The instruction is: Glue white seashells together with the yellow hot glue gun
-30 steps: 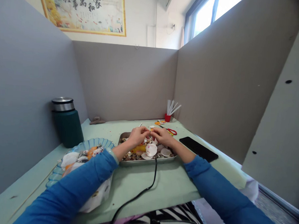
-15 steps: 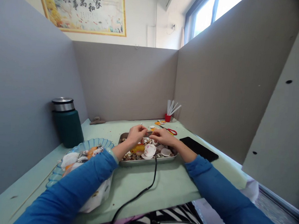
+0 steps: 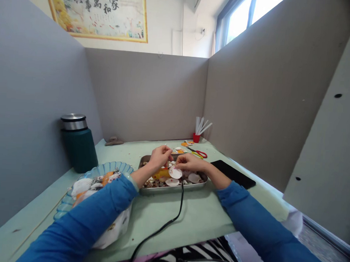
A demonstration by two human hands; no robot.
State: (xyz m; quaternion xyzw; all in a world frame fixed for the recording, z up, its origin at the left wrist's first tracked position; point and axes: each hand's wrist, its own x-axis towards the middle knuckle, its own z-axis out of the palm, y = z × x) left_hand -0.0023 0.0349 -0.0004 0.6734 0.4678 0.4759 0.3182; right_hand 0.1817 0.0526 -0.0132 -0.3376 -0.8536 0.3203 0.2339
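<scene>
drew right hand (image 3: 189, 162) apart from left hand (image 3: 161, 156), down to white shell (image 3: 175, 173) below | seemingly pinching its rim | cannot tell left hold | likely mid-handling

two hands (image 3: 160, 156) — one tray (image 3: 171, 190), one bottle (image 3: 79, 151)

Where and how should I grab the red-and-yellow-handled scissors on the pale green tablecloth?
Probably by the red loop of the red-and-yellow-handled scissors, your right hand coming from the right: the loops face that way, while the blades point left.
</scene>
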